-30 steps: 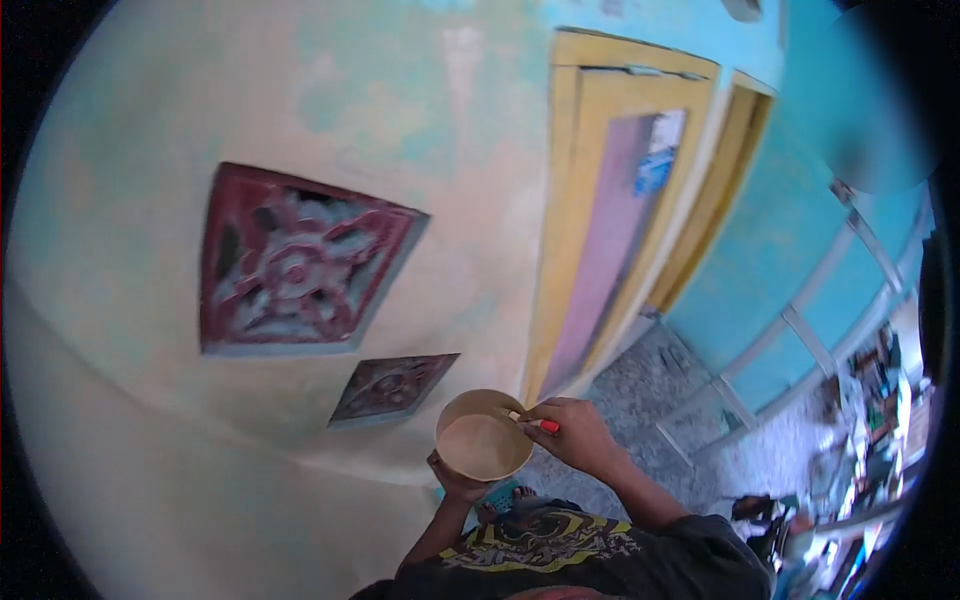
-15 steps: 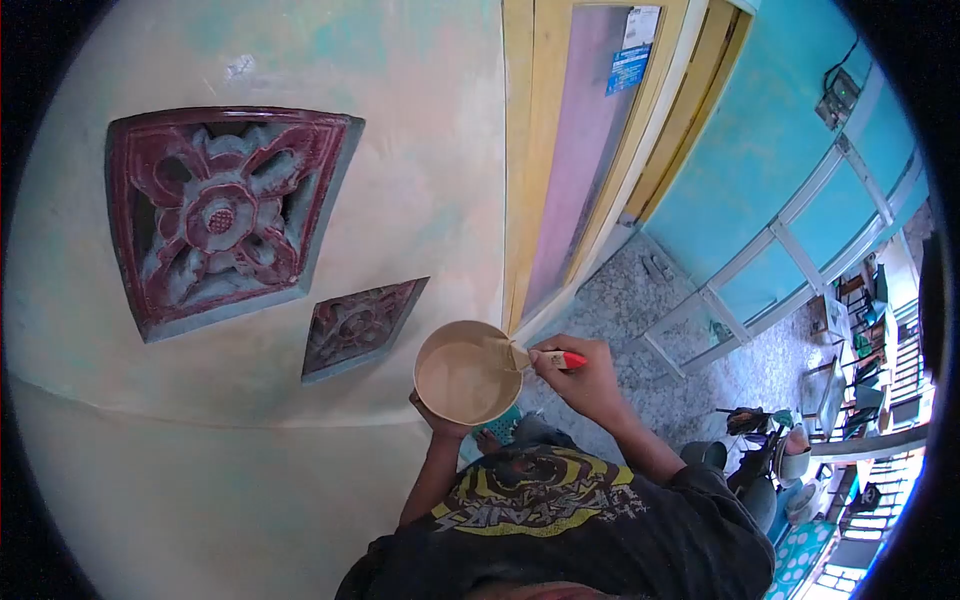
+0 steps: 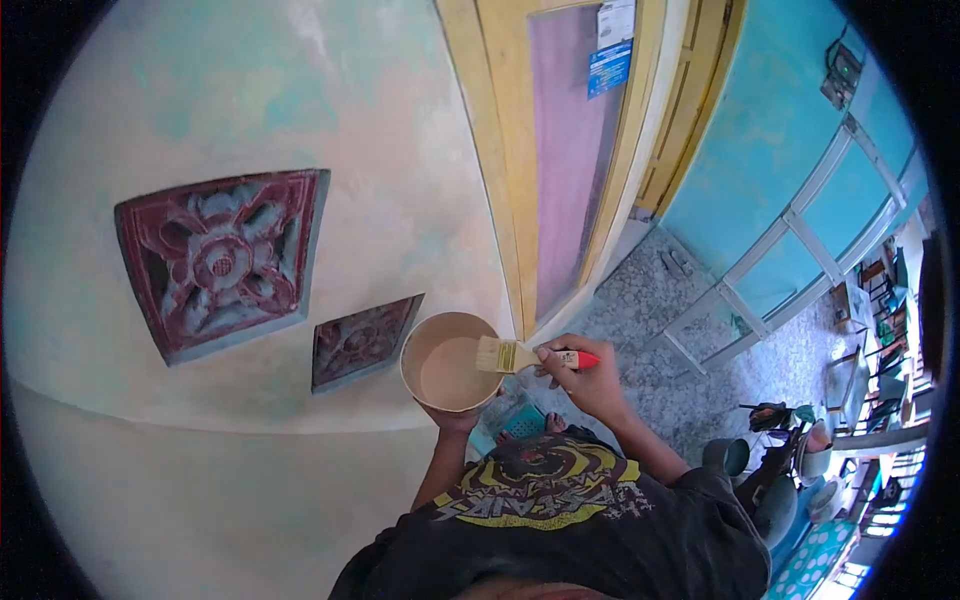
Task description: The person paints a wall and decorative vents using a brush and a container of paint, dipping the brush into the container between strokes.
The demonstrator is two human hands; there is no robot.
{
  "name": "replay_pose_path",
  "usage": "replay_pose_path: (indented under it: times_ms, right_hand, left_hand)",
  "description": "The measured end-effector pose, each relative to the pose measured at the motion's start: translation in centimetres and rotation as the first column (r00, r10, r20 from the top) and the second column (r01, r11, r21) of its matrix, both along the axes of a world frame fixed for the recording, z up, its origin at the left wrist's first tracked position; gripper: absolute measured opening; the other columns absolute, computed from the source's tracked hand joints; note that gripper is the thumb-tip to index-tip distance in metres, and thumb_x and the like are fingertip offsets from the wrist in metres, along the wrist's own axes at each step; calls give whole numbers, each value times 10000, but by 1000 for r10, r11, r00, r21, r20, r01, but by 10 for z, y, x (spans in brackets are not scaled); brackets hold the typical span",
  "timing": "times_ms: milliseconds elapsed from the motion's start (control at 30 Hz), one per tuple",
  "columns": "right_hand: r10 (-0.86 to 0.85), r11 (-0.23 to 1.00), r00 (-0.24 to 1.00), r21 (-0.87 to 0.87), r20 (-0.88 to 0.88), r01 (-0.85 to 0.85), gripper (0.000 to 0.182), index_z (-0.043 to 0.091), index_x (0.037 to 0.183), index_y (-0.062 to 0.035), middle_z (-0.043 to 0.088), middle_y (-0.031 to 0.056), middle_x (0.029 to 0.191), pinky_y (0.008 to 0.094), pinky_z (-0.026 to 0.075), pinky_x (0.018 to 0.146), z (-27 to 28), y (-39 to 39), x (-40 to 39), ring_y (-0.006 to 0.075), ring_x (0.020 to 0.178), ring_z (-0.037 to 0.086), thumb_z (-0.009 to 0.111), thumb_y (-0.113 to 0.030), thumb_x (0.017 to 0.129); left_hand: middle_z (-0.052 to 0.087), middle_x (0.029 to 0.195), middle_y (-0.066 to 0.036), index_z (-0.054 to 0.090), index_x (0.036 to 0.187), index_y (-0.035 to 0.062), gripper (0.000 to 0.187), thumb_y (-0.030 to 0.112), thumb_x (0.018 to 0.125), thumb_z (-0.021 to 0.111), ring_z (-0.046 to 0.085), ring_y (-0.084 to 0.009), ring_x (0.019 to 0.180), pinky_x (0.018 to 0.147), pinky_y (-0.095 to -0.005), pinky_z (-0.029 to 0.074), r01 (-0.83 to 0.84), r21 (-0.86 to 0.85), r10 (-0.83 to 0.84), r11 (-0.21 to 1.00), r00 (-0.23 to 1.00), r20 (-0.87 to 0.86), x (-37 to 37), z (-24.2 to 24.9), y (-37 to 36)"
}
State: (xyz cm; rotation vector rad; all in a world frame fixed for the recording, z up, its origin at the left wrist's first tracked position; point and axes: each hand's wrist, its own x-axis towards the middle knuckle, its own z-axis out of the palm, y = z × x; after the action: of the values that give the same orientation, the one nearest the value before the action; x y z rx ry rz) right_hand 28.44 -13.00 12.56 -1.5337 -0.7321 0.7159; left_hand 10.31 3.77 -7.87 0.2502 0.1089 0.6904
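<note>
My left hand [image 3: 452,417] supports a round tub [image 3: 408,372] from below and the side, its fingers partly hidden under it. Beige paint [image 3: 445,378] lies in the tub. My right hand [image 3: 585,380] grips a paintbrush [image 3: 510,356] by its red-tipped handle. The brush's pale bristles reach over the right rim of the tub, above the paint. Just left of the tub is the wall [image 3: 390,230], patchy with beige and turquoise.
Two carved red-and-grey vent blocks [image 3: 222,262] [image 3: 363,343] sit in the wall. A yellow-framed door [image 3: 500,130] stands ahead. On the right, a white ladder-like frame [image 3: 780,260] leans by a turquoise wall; a motorbike [image 3: 775,490] is behind me. A green stool [image 3: 522,425] is below.
The brush has come up from inside the tub's edge, so its bristles now show over the paint. The view has shifted, with the vent blocks lower and the door further left.
</note>
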Motion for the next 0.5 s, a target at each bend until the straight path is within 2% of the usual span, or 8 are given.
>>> replay_pose_path:
  times_ms: [33, 133, 200, 267, 333, 400, 467, 500]
  right_hand:
    - [8, 999, 1000, -33, 5, -8, 212, 710, 1010, 27, 736, 73, 837, 264, 552, 653, -1, -2, 3, 117, 761, 707, 693, -178, 959]
    - [27, 999, 971, 52, -239, -15, 225, 702, 1019, 23, 732, 66, 832, 248, 547, 638, 1, -6, 8, 111, 743, 701, 720, -188, 941]
    - [16, 999, 988, 52, -152, -8, 217, 697, 1005, 21, 730, 69, 826, 244, 545, 625, 1, -7, 10, 109, 739, 700, 719, -186, 941]
    - [21, 998, 990, 61, -137, -12, 209, 691, 994, 21, 728, 71, 823, 243, 546, 620, 0, -9, 13, 111, 742, 703, 717, -180, 941]
    - [31, 996, 982, 85, -187, -15, 201, 685, 987, 23, 728, 74, 825, 246, 551, 623, -4, -8, 17, 118, 751, 709, 713, -171, 941]
    - [31, 995, 984, 104, -173, -13, 169, 682, 976, 18, 728, 71, 857, 256, 565, 636, -5, -7, 15, 127, 773, 718, 705, -146, 941]
    - [32, 993, 994, 117, -106, -19, 163, 680, 975, 14, 727, 67, 872, 258, 571, 639, -7, -4, 18, 129, 781, 721, 710, -141, 937]
    - [84, 989, 971, 141, -224, -53, 169, 680, 985, 3, 724, 62, 887, 263, 573, 632, -2, -3, 21, 126, 791, 721, 722, -152, 934]
  left_hand:
    - [351, 1534, -223, 269, 1555, 150, 1011, 808, 819, 486, 464, -528, 1291, 859, -761, 487, 19, 33, -19, 999, 1000, -14, 1, 7, 0]
    - [370, 1524, -198, 287, 1546, 170, 970, 811, 837, 451, 476, -504, 1291, 853, -737, 510, 46, 77, -43, 996, 998, -39, 3, 17, -5]
    - [389, 1500, -213, 289, 1539, 152, 912, 757, 878, 458, 513, -505, 1250, 839, -723, 524, 30, 61, -29, 998, 999, -18, 4, 15, -8]
    - [411, 1467, -230, 282, 1532, 131, 859, 694, 912, 470, 540, -499, 1217, 804, -685, 556, -39, 300, 97, 953, 979, -181, 1, 16, -17]
    - [401, 1479, -230, 277, 1539, 134, 895, 699, 884, 505, 522, -507, 1231, 824, -703, 530, -43, 355, 125, 934, 970, -211, 4, 18, -11]
    - [359, 1537, -215, 274, 1560, 161, 1021, 771, 793, 563, 458, -527, 1293, 901, -777, 449, 24, 207, 9, 978, 987, -158, -3, 15, -6]
    - [411, 1462, -241, 270, 1534, 111, 888, 667, 891, 526, 536, -503, 1208, 831, -672, 553, -92, 350, 167, 932, 968, -190, -2, 9, -16]
    - [414, 1455, -251, 267, 1534, 106, 894, 670, 890, 524, 538, -507, 1203, 823, -670, 560, -104, 364, 183, 926, 965, -189, 1, 13, -14]
